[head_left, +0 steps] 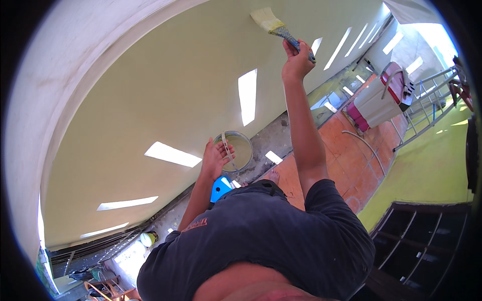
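Note:
In my raised right hand (297, 64) is a paintbrush (286, 34), gripped by its speckled blue-grey handle. Its wide bristles, coated in pale yellow paint, meet the pale yellow-green wall (196, 75) near the top of the view. Lower down, my left hand (219, 157) has its fingers hooked round the flat, light handle of a round bucket (245, 143). Yellowish paint shows inside the bucket, which hangs or stands close to the wall's foot; I cannot tell which.
A blue plastic stool or box (220, 188) is beside my left forearm. On the right stand a white and pink washing machine (381, 100) and a metal ladder (427, 108). A hose (365, 145) curves over the orange tiled floor (346, 170). Behind is a dark barred window (419, 246).

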`<state>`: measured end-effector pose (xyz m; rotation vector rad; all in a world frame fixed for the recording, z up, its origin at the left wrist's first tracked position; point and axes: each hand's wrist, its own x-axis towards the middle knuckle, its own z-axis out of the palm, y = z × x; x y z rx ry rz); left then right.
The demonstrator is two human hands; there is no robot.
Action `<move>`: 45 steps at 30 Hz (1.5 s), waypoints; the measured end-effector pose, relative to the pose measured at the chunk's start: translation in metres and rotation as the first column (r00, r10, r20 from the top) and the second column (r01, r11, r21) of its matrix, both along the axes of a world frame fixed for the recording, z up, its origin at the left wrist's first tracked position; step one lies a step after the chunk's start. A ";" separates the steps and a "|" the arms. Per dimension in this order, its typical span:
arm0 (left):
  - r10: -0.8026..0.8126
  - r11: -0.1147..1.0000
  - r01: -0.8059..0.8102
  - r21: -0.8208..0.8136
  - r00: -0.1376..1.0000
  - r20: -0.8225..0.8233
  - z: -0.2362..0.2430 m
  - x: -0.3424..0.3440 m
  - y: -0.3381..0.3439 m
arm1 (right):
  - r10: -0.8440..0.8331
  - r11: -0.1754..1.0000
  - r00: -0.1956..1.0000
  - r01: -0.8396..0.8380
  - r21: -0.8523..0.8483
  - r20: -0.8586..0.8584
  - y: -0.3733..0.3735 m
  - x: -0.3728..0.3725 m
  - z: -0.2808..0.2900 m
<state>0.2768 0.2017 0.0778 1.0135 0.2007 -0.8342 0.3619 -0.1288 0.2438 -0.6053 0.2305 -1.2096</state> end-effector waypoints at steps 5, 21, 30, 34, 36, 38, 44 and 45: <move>-0.007 1.000 0.007 -0.015 1.000 0.000 -0.004 0.001 0.004 | -0.113 0.974 0.935 0.171 0.150 -0.337 0.035 -0.012 -0.112; 0.014 1.000 -0.014 0.010 1.000 0.005 -0.010 0.000 0.015 | 0.071 0.996 0.997 -0.071 -0.051 -0.004 0.067 -0.009 -0.001; 0.008 1.000 -0.008 -0.006 1.000 0.003 -0.014 0.004 0.016 | -0.063 0.996 0.898 0.082 0.024 -0.436 0.080 -0.026 -0.142; -0.014 1.000 0.014 -0.008 1.000 0.019 -0.015 0.007 0.013 | 0.003 1.000 0.946 0.002 0.014 -0.324 0.076 -0.017 -0.065; -0.032 1.000 0.032 0.001 0.999 0.036 -0.015 0.006 0.011 | 0.028 0.998 0.986 -0.036 -0.046 -0.163 0.074 -0.022 -0.017; -0.038 0.999 0.038 -0.005 0.999 0.028 -0.016 0.005 0.008 | 0.026 0.999 0.999 -0.027 -0.022 -0.043 0.073 -0.027 0.015; -0.052 0.998 0.052 0.038 0.999 -0.013 -0.009 0.001 -0.003 | 0.067 0.997 0.995 -0.065 0.029 -0.072 0.089 -0.024 -0.034; -0.058 0.998 0.058 0.031 0.998 0.016 -0.007 0.000 -0.006 | 0.055 0.998 0.990 -0.049 0.049 -0.132 0.092 -0.029 -0.060</move>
